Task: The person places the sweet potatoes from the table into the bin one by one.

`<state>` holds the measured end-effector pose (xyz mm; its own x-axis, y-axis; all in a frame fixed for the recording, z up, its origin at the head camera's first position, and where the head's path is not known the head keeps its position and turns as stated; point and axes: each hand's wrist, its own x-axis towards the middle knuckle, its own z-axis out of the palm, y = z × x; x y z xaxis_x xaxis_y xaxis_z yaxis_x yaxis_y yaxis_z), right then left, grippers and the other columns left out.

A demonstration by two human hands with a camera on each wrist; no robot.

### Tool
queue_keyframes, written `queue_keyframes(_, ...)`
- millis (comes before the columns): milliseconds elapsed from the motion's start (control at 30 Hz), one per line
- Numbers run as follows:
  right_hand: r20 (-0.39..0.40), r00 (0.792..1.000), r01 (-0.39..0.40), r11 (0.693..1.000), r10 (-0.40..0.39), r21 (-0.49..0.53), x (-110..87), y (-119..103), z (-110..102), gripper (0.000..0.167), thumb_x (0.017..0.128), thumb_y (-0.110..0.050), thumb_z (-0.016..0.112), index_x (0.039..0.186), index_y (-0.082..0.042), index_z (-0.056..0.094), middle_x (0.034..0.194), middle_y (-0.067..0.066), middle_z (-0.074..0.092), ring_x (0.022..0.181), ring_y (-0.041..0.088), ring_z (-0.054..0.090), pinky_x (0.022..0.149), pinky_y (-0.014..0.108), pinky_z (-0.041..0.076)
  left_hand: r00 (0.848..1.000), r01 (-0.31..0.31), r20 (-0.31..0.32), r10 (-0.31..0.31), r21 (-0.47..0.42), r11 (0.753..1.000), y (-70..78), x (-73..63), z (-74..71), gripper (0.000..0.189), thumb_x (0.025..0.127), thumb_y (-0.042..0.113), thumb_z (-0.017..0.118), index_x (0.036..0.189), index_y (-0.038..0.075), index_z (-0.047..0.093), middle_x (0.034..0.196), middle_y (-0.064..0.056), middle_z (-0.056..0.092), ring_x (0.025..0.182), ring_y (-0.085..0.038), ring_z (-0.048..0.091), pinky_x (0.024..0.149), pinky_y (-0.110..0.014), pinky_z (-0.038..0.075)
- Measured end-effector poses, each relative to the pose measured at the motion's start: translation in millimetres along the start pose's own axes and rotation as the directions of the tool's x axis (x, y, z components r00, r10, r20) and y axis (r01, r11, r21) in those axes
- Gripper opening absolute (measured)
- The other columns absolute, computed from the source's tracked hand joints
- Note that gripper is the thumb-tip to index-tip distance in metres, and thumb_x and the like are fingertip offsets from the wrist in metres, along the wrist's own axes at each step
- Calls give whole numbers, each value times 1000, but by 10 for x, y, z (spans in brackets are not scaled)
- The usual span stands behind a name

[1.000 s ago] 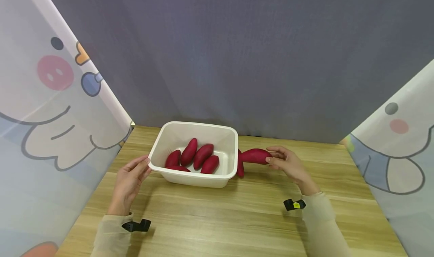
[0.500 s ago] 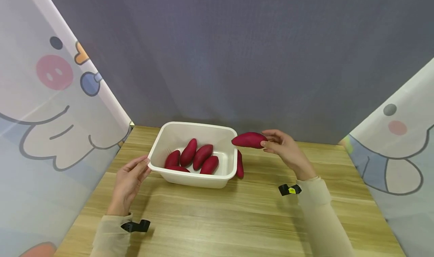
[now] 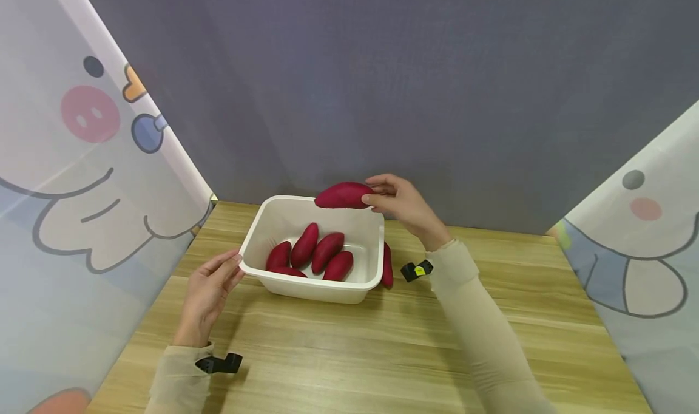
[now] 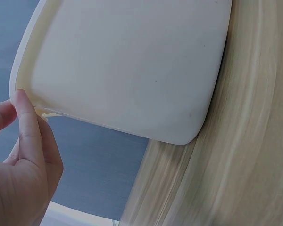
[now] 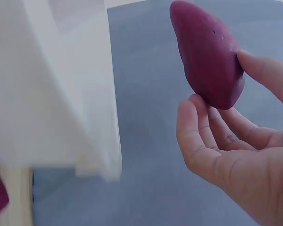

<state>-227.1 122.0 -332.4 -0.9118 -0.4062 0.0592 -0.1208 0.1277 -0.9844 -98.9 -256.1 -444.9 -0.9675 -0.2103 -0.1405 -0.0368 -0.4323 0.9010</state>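
A white plastic tub (image 3: pixel 311 289) stands on the table with several purple-red sweet potatoes (image 3: pixel 327 253) lying in it. My left hand (image 3: pixel 209 292) pinches the tub's left rim between thumb and fingers; in the left wrist view the fingertips (image 4: pixel 22 99) sit at the rim's corner. Over the tub's back right part, my right hand (image 3: pixel 401 204) holds a sweet potato (image 3: pixel 343 195) by its right end. The right wrist view shows the thumb on one side of this sweet potato (image 5: pixel 210 56) and the fingers on the other.
Another sweet potato (image 3: pixel 387 265) lies on the wooden table (image 3: pixel 349 353) against the tub's right side. A grey curtain (image 3: pixel 382 86) hangs behind the table. Printed cartoon sheets (image 3: pixel 82 159) flank it on the left and right.
My right hand has lifted the sweet potato from beside the tub and carried it up and left, over the tub. The left hand stays at the rim.
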Motion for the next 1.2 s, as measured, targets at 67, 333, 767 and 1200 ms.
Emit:
queue_keyframes(67,14,1000,2,1000,-1,-15,111,-33,111,49,92,-13,74,135,2,55,122,17,59,106,30,62,94,50,56,1000,3,0,-3,-3,1000,3,-3,-3,12,93,4,72,101,9,79,102,-5,70,85,-12,70,82,-22,58)
queue_keyframes(333,66,997,-50,999,50,-7,514,-18,503,52,90,-14,76,135,1,55,126,12,59,109,27,61,90,39,58,1000,6,-1,-6,2,1000,9,-27,19,12,93,3,71,102,8,78,103,-5,70,87,-12,70,83,-22,58)
queue_keyframes(767,105,986,-125,991,130,-57,558,268,838,47,88,-10,77,130,1,58,118,14,63,106,24,64,88,40,60,1000,16,-10,-15,20,1000,-3,-33,57,12,93,5,72,102,10,79,102,-2,70,88,-12,70,82,-21,58)
queue_keyframes(1200,111,986,-117,991,124,-65,520,292,841,48,90,-12,74,132,4,55,115,16,66,106,30,64,91,47,57,1000,13,1,-13,11,1000,-21,2,64,12,94,3,71,101,9,79,103,-4,69,88,-13,70,83,-21,58)
